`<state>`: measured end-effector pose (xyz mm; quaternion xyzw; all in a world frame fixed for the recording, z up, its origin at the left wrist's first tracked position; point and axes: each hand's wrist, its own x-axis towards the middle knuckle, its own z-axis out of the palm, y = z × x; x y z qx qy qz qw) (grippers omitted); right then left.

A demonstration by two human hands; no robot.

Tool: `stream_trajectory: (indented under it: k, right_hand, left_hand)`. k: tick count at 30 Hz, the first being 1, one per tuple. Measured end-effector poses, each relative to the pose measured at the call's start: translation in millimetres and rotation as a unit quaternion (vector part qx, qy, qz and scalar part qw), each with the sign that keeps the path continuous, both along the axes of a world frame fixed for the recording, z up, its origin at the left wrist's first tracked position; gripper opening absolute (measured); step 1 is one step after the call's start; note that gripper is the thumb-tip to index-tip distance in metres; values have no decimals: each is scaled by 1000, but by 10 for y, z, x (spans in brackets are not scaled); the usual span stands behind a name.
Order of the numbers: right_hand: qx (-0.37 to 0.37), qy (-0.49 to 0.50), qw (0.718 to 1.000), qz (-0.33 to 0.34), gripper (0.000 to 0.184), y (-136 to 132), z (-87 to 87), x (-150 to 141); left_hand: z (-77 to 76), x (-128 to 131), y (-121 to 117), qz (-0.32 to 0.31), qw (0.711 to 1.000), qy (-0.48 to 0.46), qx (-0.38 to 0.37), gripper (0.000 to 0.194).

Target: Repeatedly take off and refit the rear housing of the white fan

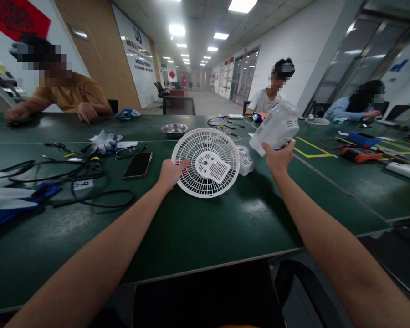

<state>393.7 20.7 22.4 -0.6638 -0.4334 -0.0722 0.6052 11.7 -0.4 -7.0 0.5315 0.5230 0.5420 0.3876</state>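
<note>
My left hand [172, 173] is closed on the left rim of a round white fan grille [222, 148], thumb over its front. The grille is held tilted up above the green table, its slotted centre plate facing me. Off to the right, my right hand [279, 157] grips a white plastic fan housing [276, 125] with vent slots, raised clear of the table and tilted. Behind the grille's right edge stands a smaller white vented plastic part [245, 160], partly hidden by the grille.
A metal bowl [174, 130] sits behind the grille. On the left lie a phone [137, 165], black cables [78, 175] and gloves [102, 143]. An orange-black tool [360, 155] lies at right, near yellow tape [314, 156]. Several people sit around the green table [205, 232].
</note>
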Motion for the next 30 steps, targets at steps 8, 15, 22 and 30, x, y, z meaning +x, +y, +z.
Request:
stream_trajectory:
  k: [8, 15, 22, 30]
  right_hand:
    - [-61, -53, 990, 118, 79, -147, -39, -496]
    - [-87, -56, 990, 93, 81, -137, -83, -409]
    - [-77, 2, 996, 39, 79, -20, -56, 259]
    - [-10, 0, 999, 36, 92, 17, -39, 391]
  left_hand:
    - [48, 3, -26, 1, 1000, 9, -3, 19]
    - [33, 0, -15, 0, 1000, 5, -10, 17]
    - [34, -2, -13, -5, 1000, 4, -16, 17]
    - [23, -14, -3, -8, 1000, -5, -9, 18]
